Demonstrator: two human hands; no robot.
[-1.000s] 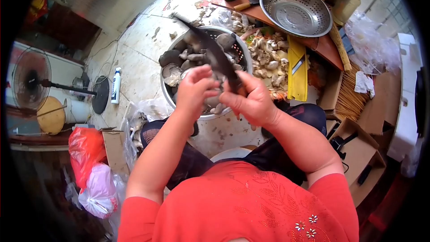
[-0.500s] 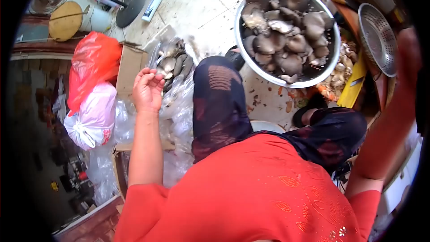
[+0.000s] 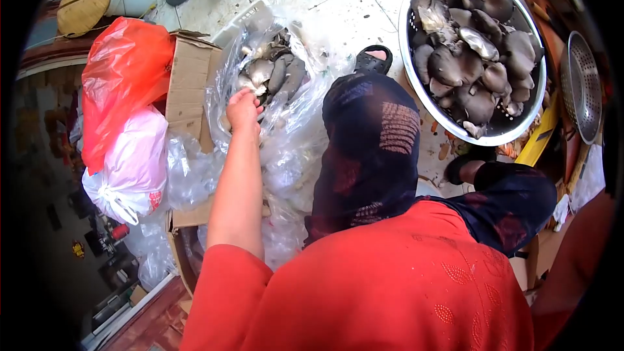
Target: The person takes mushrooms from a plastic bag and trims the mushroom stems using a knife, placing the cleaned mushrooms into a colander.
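My left hand reaches into an open clear plastic bag. Its fingers are curled together at the pale edge of a grey oyster mushroom, and the fingertips are partly hidden. More dark mushrooms lie beside it in the bag. On the right, a big white-rimmed colander holds a heap of oyster mushrooms. Only my right forearm shows, dark and blurred at the right edge. My right hand is out of sight.
A cardboard box, a red plastic bag and a tied pinkish-white bag stand left of my arm. A metal strainer leans at the far right near a yellow object. My knee is between bag and colander.
My left hand has moved forward and down from above the bag's side to the mushrooms, its fingers now curled there. My right arm has dropped lower at the right edge. The view has shifted left.
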